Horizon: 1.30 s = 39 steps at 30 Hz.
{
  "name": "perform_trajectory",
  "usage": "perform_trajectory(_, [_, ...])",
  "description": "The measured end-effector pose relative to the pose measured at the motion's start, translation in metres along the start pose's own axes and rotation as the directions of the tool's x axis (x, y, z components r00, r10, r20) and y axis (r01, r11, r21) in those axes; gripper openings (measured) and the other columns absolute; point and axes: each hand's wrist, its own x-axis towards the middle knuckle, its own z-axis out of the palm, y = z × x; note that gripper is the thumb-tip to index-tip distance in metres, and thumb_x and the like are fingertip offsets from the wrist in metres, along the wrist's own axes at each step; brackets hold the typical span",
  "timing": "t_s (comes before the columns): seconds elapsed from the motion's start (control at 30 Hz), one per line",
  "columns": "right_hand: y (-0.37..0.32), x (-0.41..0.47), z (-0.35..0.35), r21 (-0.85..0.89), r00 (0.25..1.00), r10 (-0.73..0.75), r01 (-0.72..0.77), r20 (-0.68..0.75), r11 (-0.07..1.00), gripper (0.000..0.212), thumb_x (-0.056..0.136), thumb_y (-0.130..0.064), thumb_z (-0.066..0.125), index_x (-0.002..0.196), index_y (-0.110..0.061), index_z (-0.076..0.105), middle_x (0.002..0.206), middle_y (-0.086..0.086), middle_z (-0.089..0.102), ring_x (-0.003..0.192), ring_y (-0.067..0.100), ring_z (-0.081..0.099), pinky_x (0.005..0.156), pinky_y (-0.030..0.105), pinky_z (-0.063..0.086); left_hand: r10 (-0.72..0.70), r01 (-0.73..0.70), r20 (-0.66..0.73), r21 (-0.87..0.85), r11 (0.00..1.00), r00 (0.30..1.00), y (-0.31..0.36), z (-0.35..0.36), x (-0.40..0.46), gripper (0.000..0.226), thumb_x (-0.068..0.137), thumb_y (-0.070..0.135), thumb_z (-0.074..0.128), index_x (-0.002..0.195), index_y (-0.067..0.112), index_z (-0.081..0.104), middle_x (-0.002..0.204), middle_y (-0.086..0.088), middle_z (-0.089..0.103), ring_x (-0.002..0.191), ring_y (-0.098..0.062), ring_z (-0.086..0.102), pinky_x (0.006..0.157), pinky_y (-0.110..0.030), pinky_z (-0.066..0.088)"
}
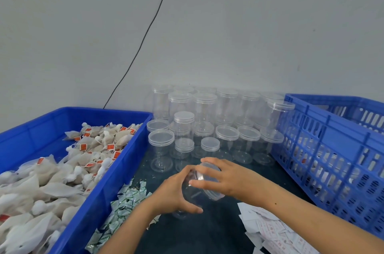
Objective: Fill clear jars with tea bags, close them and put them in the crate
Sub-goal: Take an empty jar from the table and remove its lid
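The left hand (176,189) grips an empty jar (192,193), tilted just above the tabletop (218,226); the right hand (218,176) grasps its lid (209,179). Best to steady the body, twist the lid off squarely, then fill from the tea bags (62,170).

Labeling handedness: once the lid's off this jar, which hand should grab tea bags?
Left, probably. The left hand grips the jar nearest the tea bag bin; the right hand grips the lid.

crate (332,149) cut off right | contents possibly bags (slats obscure)
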Motion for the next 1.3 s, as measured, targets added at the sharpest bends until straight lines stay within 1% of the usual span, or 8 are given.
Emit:
perform_trajectory(0.1, [0.005, -0.006, 0.011, 0.157, 0.996, 0.074, -0.08, 0.044, 0.984, 0.113, 0.065, -0.016, 0.082, 0.149, -0.044, 0.012, 0.155, -0.007, 0.015, 0.14, 0.015, 0.025, 0.105, 0.03, 0.043, -0.008, 0.007, -0.047, -0.035, 0.999, 0.999, 0.002, 0.004, 0.0, 0.08, 0.056, 0.041, 0.09, 0.12, 0.048, 0.043, 0.116, 0.022, 0.061, 0.111, 0.001, 0.057, 0.096, -0.021, 0.048])
perform_trajectory(0.27, [-0.001, 0.002, 0.015, 0.74, 0.834, 0.412, -0.53, 0.367, 0.413, 0.089, 0.07, -0.08, 0.055, 0.14, -0.056, 0.006, 0.154, -0.016, 0.017, 0.126, 0.014, 0.044, 0.098, 0.035, 0.047, 0.006, -0.005, -0.167, 0.006, 1.0, 0.986, 0.01, 0.016, -0.001, 0.09, 0.053, 0.047, 0.087, 0.13, 0.041, 0.04, 0.119, 0.02, 0.058, 0.113, -0.002, 0.053, 0.098, -0.031, 0.047])
perform_trajectory(0.47, [0.015, -0.005, 0.005, 0.768, 0.909, 0.236, -0.416, 0.342, 0.487, 0.091, 0.075, -0.032, 0.078, 0.139, -0.05, 0.017, 0.141, -0.018, 0.025, 0.129, 0.006, 0.035, 0.105, 0.028, 0.039, 0.008, 0.0, -0.152, 0.052, 0.999, 0.988, 0.01, 0.013, -0.003, 0.089, 0.055, 0.044, 0.089, 0.125, 0.048, 0.035, 0.122, 0.02, 0.053, 0.117, -0.001, 0.049, 0.101, -0.028, 0.044])
perform_trajectory(0.6, [0.002, 0.002, 0.007, 0.758, 0.78, 0.347, -0.61, 0.521, 0.232, 0.079, 0.079, -0.072, 0.055, 0.141, -0.043, 0.016, 0.146, -0.005, 0.031, 0.118, 0.019, 0.05, 0.091, 0.034, 0.052, 0.01, 0.002, -0.124, 0.096, 0.995, 0.992, 0.01, 0.016, -0.001, 0.095, 0.057, 0.046, 0.087, 0.135, 0.042, 0.033, 0.125, 0.021, 0.049, 0.119, -0.004, 0.046, 0.104, -0.028, 0.042])
perform_trajectory(0.83, [0.02, -0.001, -0.007, 0.631, 0.912, 0.327, -0.408, 0.248, 0.66, 0.074, 0.073, -0.046, 0.076, 0.128, -0.048, 0.026, 0.134, -0.023, 0.026, 0.122, 0.008, 0.038, 0.096, 0.026, 0.043, -0.05, 0.037, -0.113, -0.114, 0.993, 0.992, 0.004, 0.009, 0.002, 0.081, 0.058, 0.033, 0.092, 0.123, 0.041, 0.043, 0.122, 0.014, 0.059, 0.114, -0.002, 0.057, 0.095, -0.022, 0.049])
perform_trajectory(0.97, [0.011, -0.006, 0.015, 0.826, 0.797, 0.551, -0.471, 0.248, 0.309, 0.074, 0.072, -0.037, 0.08, 0.119, -0.042, 0.024, 0.129, -0.018, 0.022, 0.121, 0.016, 0.044, 0.092, 0.027, 0.051, -0.198, 0.082, -0.206, -0.466, 0.881, 0.958, -0.014, 0.015, -0.005, 0.08, 0.058, 0.026, 0.094, 0.121, 0.039, 0.046, 0.12, 0.012, 0.063, 0.107, 0.0, 0.063, 0.078, -0.014, 0.051])
perform_trajectory(1.13, [-0.02, -0.012, 0.073, 0.857, 0.619, 0.697, -0.514, 0.361, 0.012, 0.071, 0.068, -0.019, 0.085, 0.108, -0.023, 0.027, 0.121, 0.004, 0.035, 0.112, 0.024, 0.048, 0.094, 0.037, 0.05, -0.214, 0.069, -0.226, -0.517, 0.853, 0.95, -0.022, 0.028, -0.008, 0.099, 0.038, 0.034, 0.096, 0.123, 0.037, 0.045, 0.129, 0.009, 0.059, 0.117, -0.006, 0.06, 0.103, -0.037, 0.048])
perform_trajectory(1.3, [-0.038, -0.014, 0.104, 0.804, 0.537, 0.74, -0.595, 0.405, -0.009, 0.067, 0.064, -0.026, 0.088, 0.099, -0.018, 0.031, 0.116, -0.001, 0.047, 0.104, 0.015, 0.051, 0.082, 0.022, 0.044, -0.204, 0.127, -0.144, -0.419, 0.899, 0.968, -0.027, 0.019, -0.008, 0.103, 0.038, 0.041, 0.097, 0.124, 0.045, 0.04, 0.128, 0.016, 0.055, 0.117, 0.001, 0.056, 0.106, -0.027, 0.045])
